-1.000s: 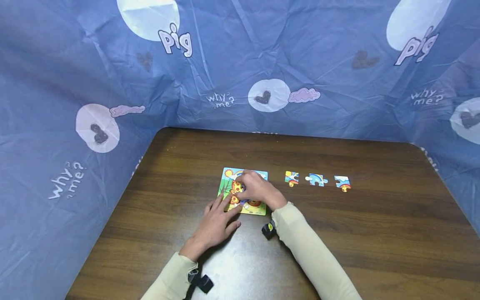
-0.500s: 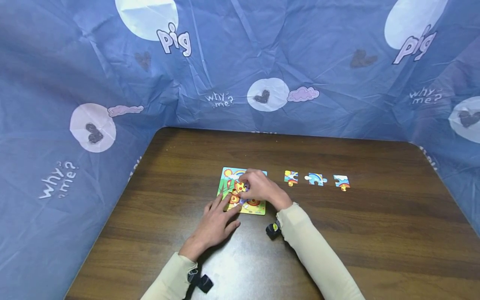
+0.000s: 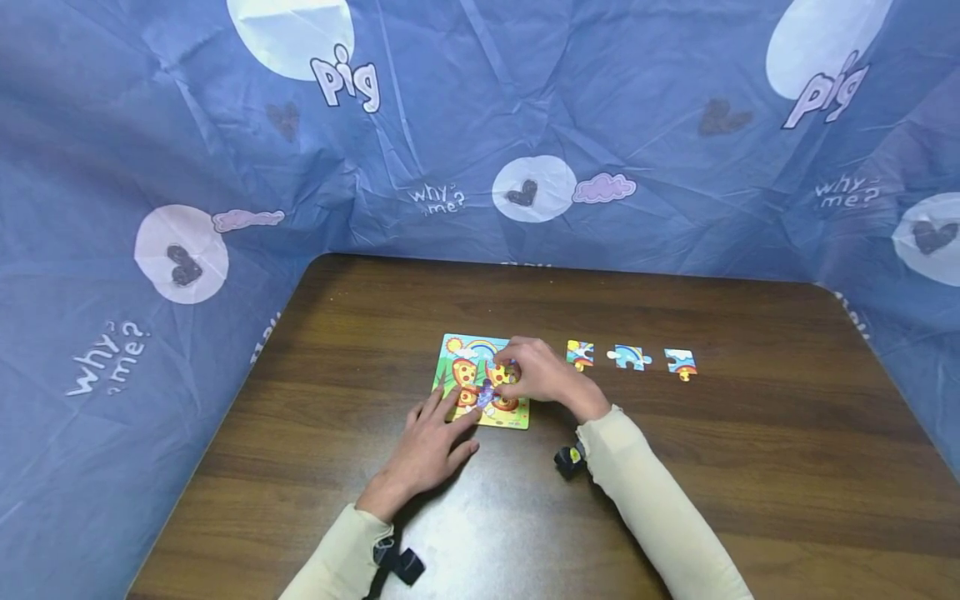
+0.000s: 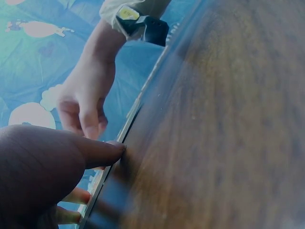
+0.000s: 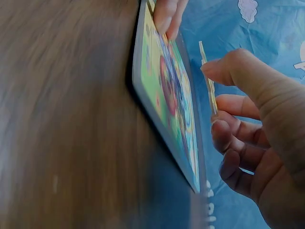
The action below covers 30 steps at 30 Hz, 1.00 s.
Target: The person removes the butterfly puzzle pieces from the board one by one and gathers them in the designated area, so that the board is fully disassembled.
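A colourful puzzle board with a butterfly picture lies flat on the table. My left hand rests its spread fingertips on the board's lower left part; the left wrist view shows this hand close up. Above the board's right side is my right hand, fingers bent. In the right wrist view, that hand pinches a thin puzzle piece edge-on between thumb and fingers, apart from the board. The piece's picture cannot be made out.
Three loose pieces lie in a row right of the board: one with yellow and red, a blue rainbow piece and a blue-and-white one. A blue printed sheet stands behind the brown table.
My right hand has moved right across the board, uncovering more of the butterfly and the rainbow. My left hand has stayed in place on the board.
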Tool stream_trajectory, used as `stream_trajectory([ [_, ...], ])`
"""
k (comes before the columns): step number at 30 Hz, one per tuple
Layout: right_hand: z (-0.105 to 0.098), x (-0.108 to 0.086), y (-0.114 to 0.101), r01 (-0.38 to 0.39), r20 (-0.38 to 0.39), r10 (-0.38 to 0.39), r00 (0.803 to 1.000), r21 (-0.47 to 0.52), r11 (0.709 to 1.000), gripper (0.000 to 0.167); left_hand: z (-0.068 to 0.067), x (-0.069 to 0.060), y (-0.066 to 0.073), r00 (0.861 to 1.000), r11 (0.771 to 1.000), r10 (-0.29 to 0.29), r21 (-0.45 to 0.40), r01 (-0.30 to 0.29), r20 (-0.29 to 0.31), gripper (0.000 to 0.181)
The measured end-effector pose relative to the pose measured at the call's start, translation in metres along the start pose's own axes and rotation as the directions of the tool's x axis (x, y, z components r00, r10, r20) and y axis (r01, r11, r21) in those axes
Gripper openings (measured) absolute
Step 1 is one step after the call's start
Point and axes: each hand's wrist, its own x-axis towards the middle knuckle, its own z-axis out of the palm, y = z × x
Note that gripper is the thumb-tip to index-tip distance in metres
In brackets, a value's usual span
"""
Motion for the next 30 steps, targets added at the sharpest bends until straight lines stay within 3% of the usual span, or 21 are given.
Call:
stream_trajectory([
  [12, -0.021, -0.030, 0.017, -0.091, 0.038, 0.090, 0.995, 0.039, 0.995, 0.036, 0.001, -0.002, -0.001, 1.000, 1.000, -0.007, -0.009, 0.007, -0.004, 0.047],
  [18, -0.029, -0.047, 0.028, -0.081, 0.018, 0.080, 0.997, 0.031, 0.996, 0.035, 0.003, -0.001, -0.001, 0.999, 1.000, 0.013, 0.007, -0.013, -0.031, 0.047],
  [30, -0.039, -0.072, 0.045, -0.102, 0.039, 0.102, 0.994, 0.007, 0.995, 0.035, 0.002, -0.002, -0.001, 1.000, 1.000, -0.010, -0.008, 0.010, -0.009, 0.048],
])
